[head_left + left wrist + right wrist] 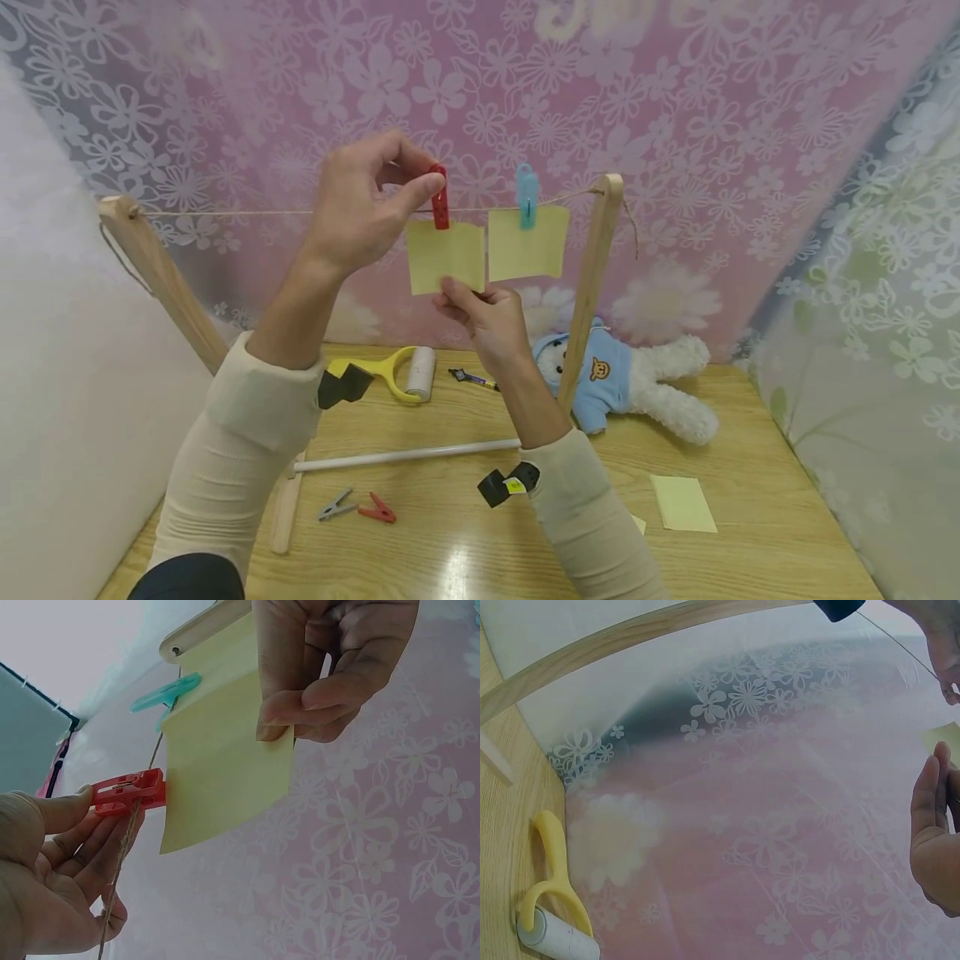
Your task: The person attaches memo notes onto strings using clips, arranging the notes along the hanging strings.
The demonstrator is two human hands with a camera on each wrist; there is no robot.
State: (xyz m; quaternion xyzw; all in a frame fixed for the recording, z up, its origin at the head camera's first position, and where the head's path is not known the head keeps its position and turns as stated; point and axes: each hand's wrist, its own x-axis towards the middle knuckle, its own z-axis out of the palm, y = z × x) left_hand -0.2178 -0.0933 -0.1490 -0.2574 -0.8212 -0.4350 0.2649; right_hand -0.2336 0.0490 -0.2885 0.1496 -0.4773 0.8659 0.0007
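Note:
My left hand [358,204] pinches a red clothespin [441,200] at its upper end, between thumb and fingers. The clothespin sits across the twine line [247,212], its lower tip over the top edge of a yellow sticky note [457,260]. My right hand [495,321] pinches the bottom edge of that note from below. Just to the right, a second yellow note [528,246] hangs from the line under a light blue clothespin [527,196]. In the left wrist view the red clothespin [129,791] grips near the note's edge, the twine running through it.
Wooden posts [592,292] hold the line's ends, with a white rod [408,456] low between them. On the table lie a grey clothespin [337,505], a red clothespin [377,507], a yellow-handled lint roller [386,373], a pen [472,379], a plush toy [622,375] and a yellow notepad [684,503].

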